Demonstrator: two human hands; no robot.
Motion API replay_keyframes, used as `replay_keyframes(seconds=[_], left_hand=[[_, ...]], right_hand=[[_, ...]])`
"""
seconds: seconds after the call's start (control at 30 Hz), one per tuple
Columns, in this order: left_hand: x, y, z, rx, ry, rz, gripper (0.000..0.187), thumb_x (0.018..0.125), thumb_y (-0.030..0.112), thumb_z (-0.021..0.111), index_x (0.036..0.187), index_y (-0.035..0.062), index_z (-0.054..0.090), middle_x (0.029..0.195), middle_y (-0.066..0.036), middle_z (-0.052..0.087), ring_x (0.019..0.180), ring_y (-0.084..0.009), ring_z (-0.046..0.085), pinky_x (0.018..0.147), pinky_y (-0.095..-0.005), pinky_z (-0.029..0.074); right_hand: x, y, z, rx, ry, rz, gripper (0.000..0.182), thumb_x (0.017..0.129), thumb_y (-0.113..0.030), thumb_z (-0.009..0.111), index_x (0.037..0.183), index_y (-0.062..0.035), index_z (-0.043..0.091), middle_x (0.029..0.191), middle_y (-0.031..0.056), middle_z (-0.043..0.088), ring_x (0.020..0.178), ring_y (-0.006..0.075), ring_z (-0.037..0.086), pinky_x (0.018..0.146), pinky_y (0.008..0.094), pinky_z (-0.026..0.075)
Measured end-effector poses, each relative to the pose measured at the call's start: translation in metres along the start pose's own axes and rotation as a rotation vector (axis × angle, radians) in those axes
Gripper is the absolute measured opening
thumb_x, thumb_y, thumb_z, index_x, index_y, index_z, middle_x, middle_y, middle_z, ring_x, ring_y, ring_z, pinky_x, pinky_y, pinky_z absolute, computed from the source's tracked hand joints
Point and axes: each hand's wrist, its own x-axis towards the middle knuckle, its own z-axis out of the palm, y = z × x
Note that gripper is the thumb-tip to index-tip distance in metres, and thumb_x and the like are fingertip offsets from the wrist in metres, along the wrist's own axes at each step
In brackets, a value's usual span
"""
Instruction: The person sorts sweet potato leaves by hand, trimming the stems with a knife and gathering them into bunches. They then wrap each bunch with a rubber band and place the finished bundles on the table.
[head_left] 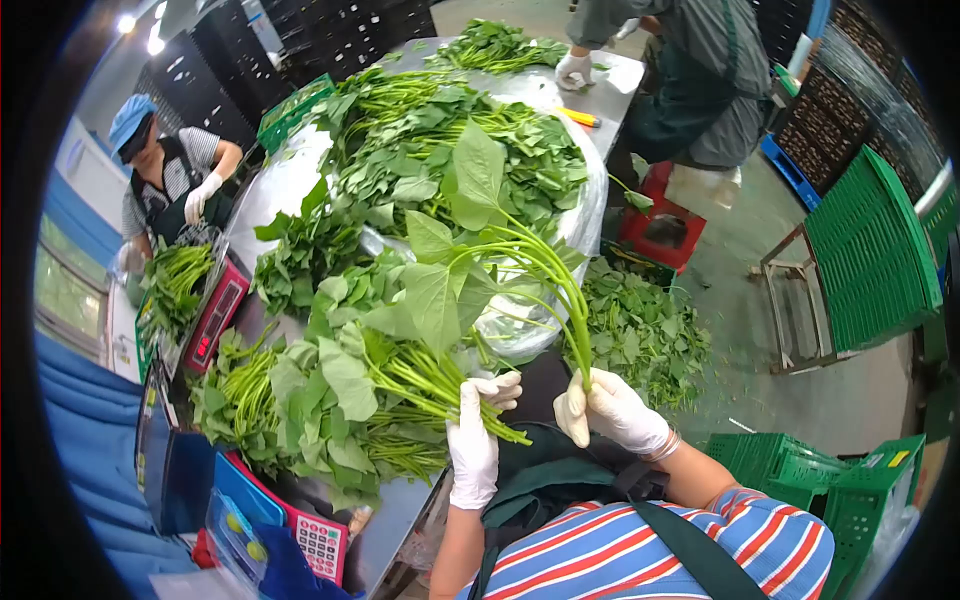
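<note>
My left hand (474,450), in a white glove, is closed around the stems of a bunch of leafy greens (425,400) with long green stalks and broad heart-shaped leaves, like sweet potato greens. The leafy end of this bunch points left over the table. My right hand (605,410), gloved too, pinches the lower ends of several long stems (565,300). They arch up and to the left, and their large leaves (435,300) hang over the pile. The two hands are apart, in front of my apron (570,480).
A big heap of greens (420,150) covers the metal table. A scale (217,315) with a red display and a pink calculator (318,545) are at left. Co-workers stand at left (165,170) and far right (700,80). Cut greens (640,330) lie low by a red stool (660,225); green crates (870,490) stand right.
</note>
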Motion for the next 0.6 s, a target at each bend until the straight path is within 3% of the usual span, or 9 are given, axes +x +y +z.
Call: replay_keyframes(seconds=[0.17, 0.23, 0.27, 0.3, 0.43, 0.5, 0.57, 0.6], left_hand=[[0.0, 0.003, 0.006, 0.016, -0.076, 0.036, 0.045, 0.099, 0.035, 0.033, 0.115, -0.0029, 0.052, 0.11, -0.015, 0.061, 0.103, -0.0215, 0.058, 0.089, -0.0333, 0.045], [-0.001, 0.001, 0.007, 0.002, -0.065, 0.043, 0.045, 0.099, 0.034, 0.032, 0.119, -0.0034, 0.049, 0.113, -0.015, 0.06, 0.105, -0.0212, 0.057, 0.091, -0.0338, 0.044], [-0.003, 0.009, 0.01, 0.011, -0.113, 0.055, 0.046, 0.099, 0.033, 0.032, 0.122, -0.0041, 0.046, 0.115, -0.016, 0.059, 0.106, -0.0212, 0.056, 0.092, -0.0337, 0.043], [-0.005, 0.01, 0.01, 0.026, -0.128, 0.073, 0.044, 0.099, 0.031, 0.032, 0.122, -0.0042, 0.046, 0.116, -0.017, 0.058, 0.104, -0.021, 0.057, 0.091, -0.0334, 0.044], [-0.009, -0.001, 0.0, -0.048, -0.117, 0.022, 0.038, 0.099, 0.026, 0.035, 0.118, -0.0044, 0.047, 0.106, -0.016, 0.061, 0.096, -0.0209, 0.06, 0.087, -0.0337, 0.046], [-0.011, 0.0, -0.002, -0.01, -0.108, 0.04, 0.035, 0.099, 0.024, 0.036, 0.116, -0.0044, 0.048, 0.101, -0.015, 0.062, 0.093, -0.021, 0.06, 0.086, -0.0337, 0.047], [-0.012, 0.006, -0.004, -0.05, -0.063, 0.141, 0.028, 0.098, 0.022, 0.038, 0.107, -0.0019, 0.05, 0.087, -0.011, 0.06, 0.086, -0.021, 0.06, 0.084, -0.0363, 0.048], [-0.012, 0.01, -0.011, -0.034, -0.03, 0.236, 0.025, 0.098, 0.024, 0.038, 0.098, 0.0021, 0.049, 0.076, -0.008, 0.056, 0.073, -0.0197, 0.058, 0.081, -0.0398, 0.049]], right_hand=[[0.013, 0.002, 0.008, 0.143, -0.15, 0.073, 0.035, 0.094, -0.041, 0.045, 0.085, -0.0074, 0.049, 0.062, 0.0045, 0.054, 0.057, 0.0142, 0.05, 0.058, 0.0263, 0.039], [0.016, 0.009, 0.014, -0.026, 0.037, 0.344, 0.035, 0.095, -0.04, 0.044, 0.085, -0.0075, 0.05, 0.06, -0.0003, 0.053, 0.053, 0.0069, 0.046, 0.051, 0.0198, 0.035], [0.016, 0.013, 0.014, -0.09, 0.072, 0.446, 0.033, 0.094, -0.039, 0.046, 0.085, -0.0073, 0.051, 0.059, -0.0008, 0.051, 0.051, 0.0071, 0.045, 0.049, 0.0204, 0.034], [0.016, 0.017, 0.014, -0.156, 0.107, 0.543, 0.032, 0.093, -0.037, 0.048, 0.084, -0.0071, 0.052, 0.058, -0.0013, 0.05, 0.05, 0.0074, 0.043, 0.048, 0.021, 0.033], [0.016, 0.015, 0.012, -0.269, 0.091, 0.609, 0.03, 0.094, -0.034, 0.046, 0.087, -0.0063, 0.053, 0.056, 0.0002, 0.054, 0.045, 0.0057, 0.045, 0.043, 0.0195, 0.034], [0.022, 0.013, 0.017, -0.286, 0.095, 0.616, 0.031, 0.094, -0.032, 0.046, 0.081, -0.0059, 0.056, 0.055, 0.0016, 0.057, 0.044, 0.0057, 0.047, 0.043, 0.0191, 0.036], [0.027, 0.018, 0.018, -0.385, -0.01, 0.625, 0.035, 0.094, -0.03, 0.047, 0.07, -0.0063, 0.057, 0.055, 0.0018, 0.058, 0.044, 0.0058, 0.047, 0.044, 0.0193, 0.036], [0.031, 0.019, 0.019, -0.442, 0.006, 0.627, 0.039, 0.094, -0.028, 0.047, 0.063, -0.0067, 0.056, 0.055, 0.0016, 0.058, 0.045, 0.0058, 0.048, 0.045, 0.0196, 0.037]])
